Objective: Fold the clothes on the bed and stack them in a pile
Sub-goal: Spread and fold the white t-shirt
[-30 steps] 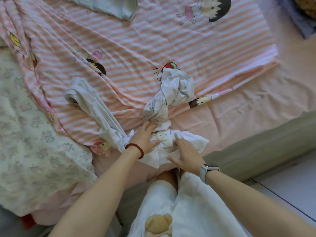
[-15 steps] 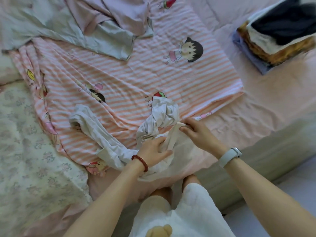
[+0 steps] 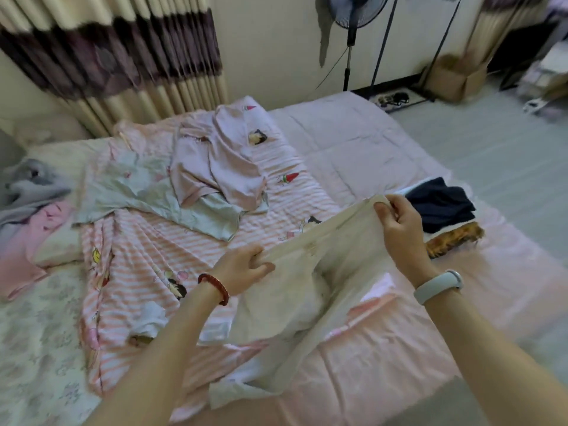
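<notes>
Now pinching the white garment [image 3: 307,290] by its band, left hand [image 3: 242,269] low and near, right hand [image 3: 399,226] higher, farther; band running fingertip to fingertip, cloth hanging below onto the bed [image 3: 384,348].

Both forearms bare, reaching forward from the lower edge of the view. Left hand [image 3: 246,269] lower and nearer the body, knuckles up, fingers curled under and pinching the band of a white garment [image 3: 307,290] — red bead bracelet [image 3: 215,287] on that wrist. Right hand [image 3: 399,229] raised higher and farther out, back of the hand toward the camera, thumb and fingers gripping the other end of the same band — pale wristband [image 3: 438,285] on that wrist. Hands well apart, band stretched between them.
</notes>
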